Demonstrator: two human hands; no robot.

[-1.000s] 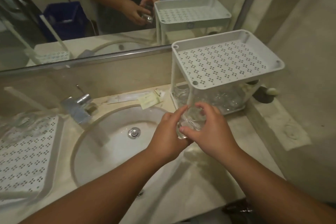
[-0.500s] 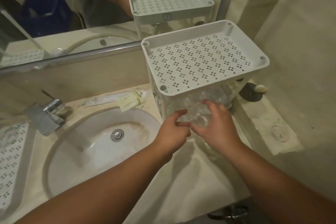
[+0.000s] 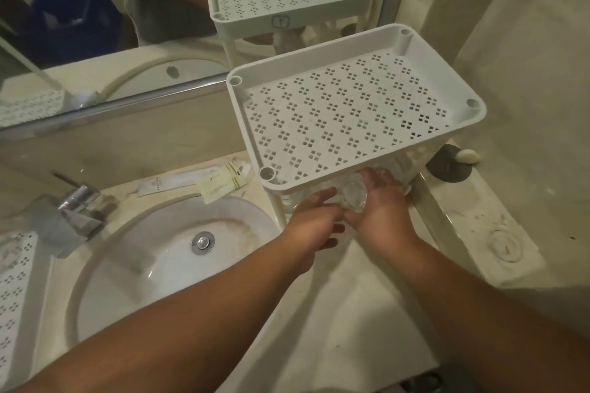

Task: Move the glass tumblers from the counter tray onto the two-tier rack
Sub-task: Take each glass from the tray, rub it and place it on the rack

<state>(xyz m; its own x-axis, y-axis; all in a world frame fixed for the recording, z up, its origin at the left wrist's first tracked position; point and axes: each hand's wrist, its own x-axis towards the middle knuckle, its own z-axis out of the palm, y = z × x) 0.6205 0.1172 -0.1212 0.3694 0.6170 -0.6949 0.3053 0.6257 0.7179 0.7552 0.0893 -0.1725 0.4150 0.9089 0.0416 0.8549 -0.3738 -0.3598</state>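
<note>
I stand at a pale stone counter (image 3: 335, 313) with a round white basin (image 3: 153, 252) sunk into it at the lower left of the frame. A chrome tap (image 3: 75, 210) sits at the left edge. Above it, a wide mirror (image 3: 105, 25) fills the upper left, reflecting a blue bin (image 3: 71, 17). Small sachets (image 3: 220, 183) lie behind the basin. A beige wall (image 3: 526, 41) takes the right side; the light is dim and warm.
</note>
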